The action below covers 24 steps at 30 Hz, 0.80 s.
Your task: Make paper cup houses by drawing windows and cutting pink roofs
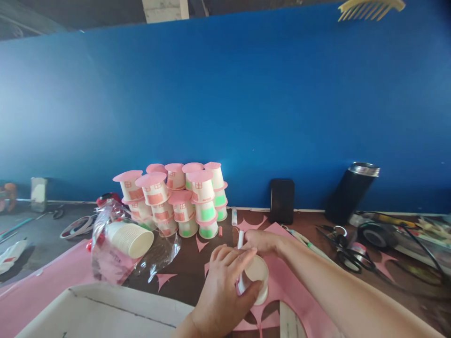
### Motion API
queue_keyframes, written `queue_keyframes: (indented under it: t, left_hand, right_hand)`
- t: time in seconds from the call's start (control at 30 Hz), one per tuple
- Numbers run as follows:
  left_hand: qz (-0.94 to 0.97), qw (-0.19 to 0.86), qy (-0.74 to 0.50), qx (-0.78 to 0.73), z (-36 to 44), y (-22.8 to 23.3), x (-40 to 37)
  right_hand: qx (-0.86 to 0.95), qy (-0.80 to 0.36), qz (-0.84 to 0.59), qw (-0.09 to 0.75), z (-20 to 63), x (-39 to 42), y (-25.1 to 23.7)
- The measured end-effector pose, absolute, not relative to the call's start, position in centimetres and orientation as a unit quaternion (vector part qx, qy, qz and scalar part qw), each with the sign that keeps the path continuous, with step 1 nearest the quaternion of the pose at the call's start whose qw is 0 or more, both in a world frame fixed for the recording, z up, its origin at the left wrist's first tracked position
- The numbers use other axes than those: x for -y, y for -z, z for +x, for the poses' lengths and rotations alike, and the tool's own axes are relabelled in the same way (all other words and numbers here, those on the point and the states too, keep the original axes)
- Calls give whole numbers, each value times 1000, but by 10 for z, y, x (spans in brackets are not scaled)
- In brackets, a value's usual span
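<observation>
Item: small white paper cup (256,274), smooth, tapered, lying tilted over a sheet of matte pink craft paper (299,300) on the brown tabletop (186,267). The left hand (221,291) wraps its fingers around the cup's side, closed on it. The right hand (262,241) rests just behind the cup, fingers curled on a thin white stick-like tool (240,239); how firmly it pinches is hard to judge, as the fingers hide the contact.

Finished pieces: stack of white paper-cup houses with flat pink round roofs (176,197), printed with pink and green doors and windows; roughly a dozen show, though those behind cannot be counted.

Stock: one sleeve of nested plain white cups in crinkled clear plastic wrap (128,239).

Offcuts: several pointed pink paper scraps (165,279), curved-edged.

Tools: one pair of black-handled scissors (343,249); one roll of black tape (375,234).

Other: one black rectangular phone (282,201) leaning upright on the blue wall (246,94); one black cylindrical flask with steel rim (350,192), standing near the wall; one white cardboard box edge (98,314), near left.
</observation>
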State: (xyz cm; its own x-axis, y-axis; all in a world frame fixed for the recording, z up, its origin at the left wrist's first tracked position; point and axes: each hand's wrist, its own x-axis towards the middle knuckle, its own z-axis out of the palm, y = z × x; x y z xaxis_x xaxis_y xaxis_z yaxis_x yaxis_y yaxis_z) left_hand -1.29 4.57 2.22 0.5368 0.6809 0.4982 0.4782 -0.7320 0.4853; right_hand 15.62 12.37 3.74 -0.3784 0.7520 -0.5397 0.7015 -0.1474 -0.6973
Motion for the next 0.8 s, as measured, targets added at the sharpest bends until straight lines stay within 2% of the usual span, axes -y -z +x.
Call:
queue_keyframes:
  t: [0.13, 0.23, 0.33, 0.6, 0.8]
  left_hand:
    - [866, 143, -348, -331, -14, -23, -47]
    - [869, 136, -346, -327, -14, -23, -48]
    - [870, 132, -340, -331, -15, -24, -48]
    - [866, 130, -338, -345, -16, -26, -45]
    - [866, 121, -334, -351, -16, -22, -45]
  right_hand:
    - [647, -529, -549, 19, 152, -126, -38]
    - [634, -539, -552, 57, 152, -122, -39]
    - [617, -527, -570, 132, 160, -117, -41]
    - [538, -408, -615, 408, 196, -71, -58]
    - [491, -356, -615, 503, 198, -14, -69]
